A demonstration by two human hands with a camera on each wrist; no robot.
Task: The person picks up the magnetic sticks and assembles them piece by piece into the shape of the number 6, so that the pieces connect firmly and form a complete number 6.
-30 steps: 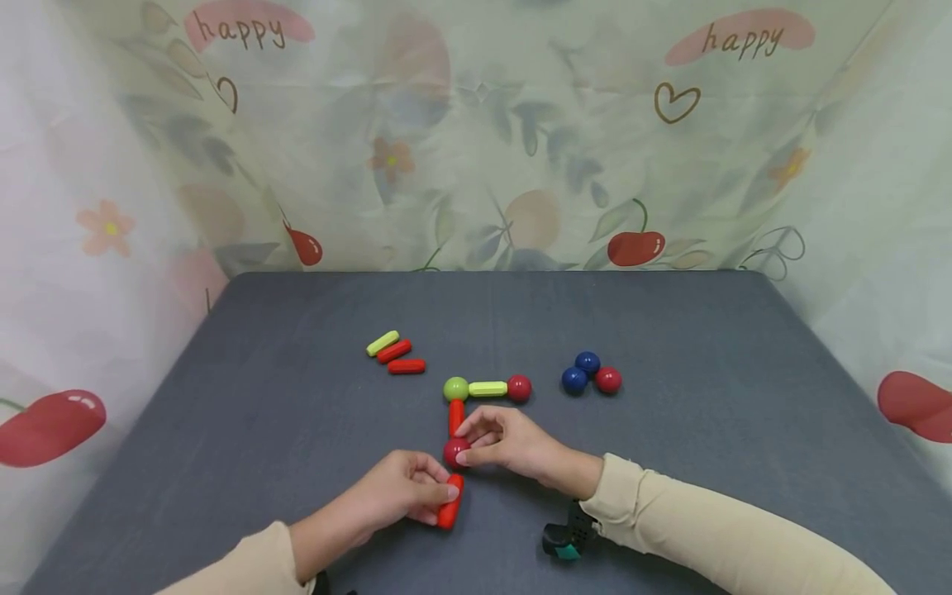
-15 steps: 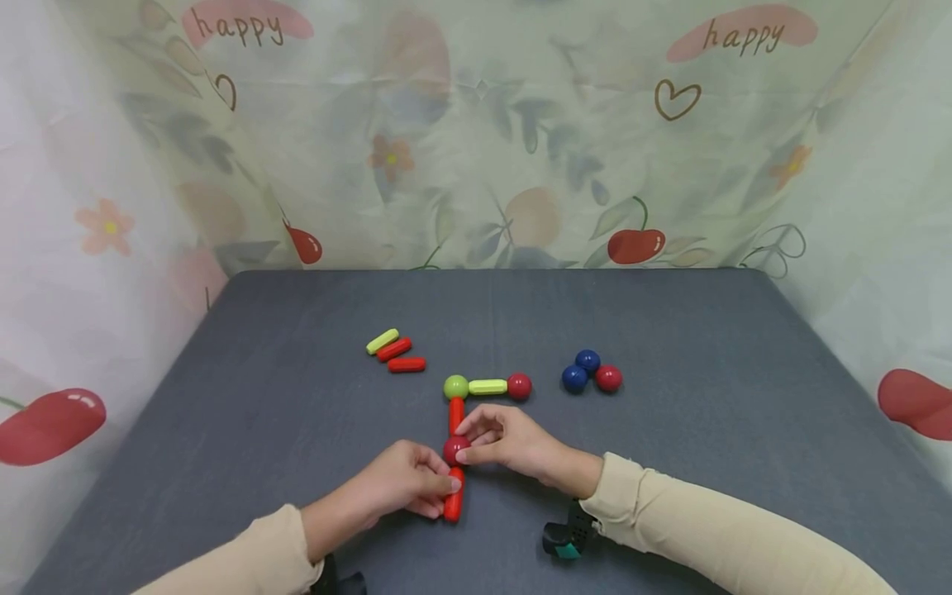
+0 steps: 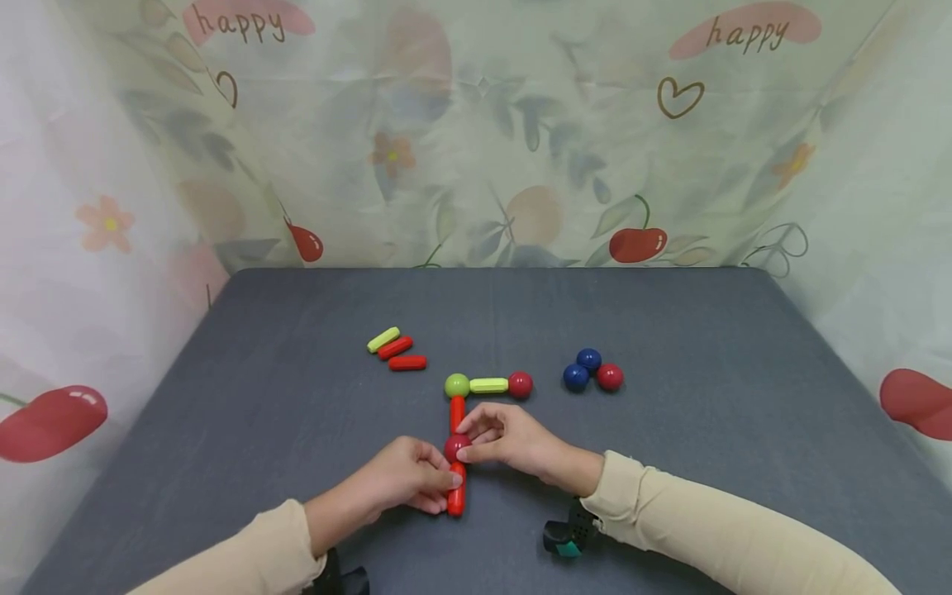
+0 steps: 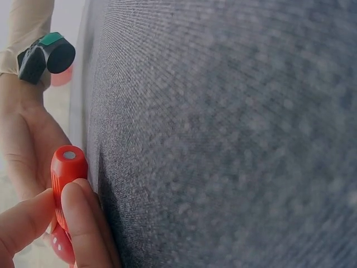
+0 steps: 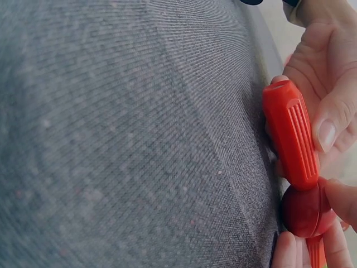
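Observation:
My left hand (image 3: 405, 479) pinches a red magnetic rod (image 3: 457, 493) between thumb and fingers. In the right wrist view the rod's far end meets a dark red ball (image 5: 301, 212); a small metal disc shows in its other end in the left wrist view. My right hand (image 3: 513, 442) holds that ball with thumb and fingertips. From the ball a second red rod (image 3: 457, 413) runs up to a green ball (image 3: 457, 386). A yellow-green rod (image 3: 488, 386) joins the green ball to another red ball (image 3: 521, 385) at its right.
Back left on the dark grey table (image 3: 297, 397) lie a yellow-green rod (image 3: 383, 340) and two red rods (image 3: 407, 363). To the right, two blue balls (image 3: 576, 378) and a red ball (image 3: 610, 378) sit clustered. A patterned curtain (image 3: 476, 165) surrounds the table.
My left hand has moved slightly forward and straightened the red rod, bringing its end against the ball and in line with the other red rod. My right hand has stayed in place.

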